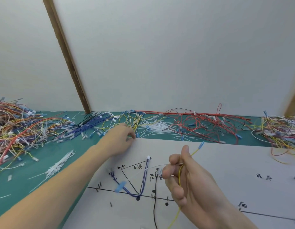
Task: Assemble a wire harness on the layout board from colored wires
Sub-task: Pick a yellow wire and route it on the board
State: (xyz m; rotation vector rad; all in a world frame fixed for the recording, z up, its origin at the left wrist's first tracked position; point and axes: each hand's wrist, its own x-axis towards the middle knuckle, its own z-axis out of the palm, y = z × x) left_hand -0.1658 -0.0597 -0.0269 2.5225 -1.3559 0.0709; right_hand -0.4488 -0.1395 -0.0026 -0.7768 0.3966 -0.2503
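Observation:
The white layout board (226, 162) lies in front of me, with black route lines, pegs and handwritten labels. A blue-purple wire (144, 177) with a white connector runs in a V across its pegs. My right hand (189, 182) hovers over the board and pinches a yellow wire (180, 172) with a blue terminal at its upper end, along with a thin white wire. My left hand (120, 139) reaches to the board's far edge, fingers curled at the yellow wire pile (135, 121); what it holds is hidden.
Green mat (44, 162) around the board carries tangled wire heaps: mixed colours far left (14, 126), blue (87, 126), red (201, 124), mixed far right (279, 129). White cable ties (60, 164) lie left and behind the board. A white wall rises behind.

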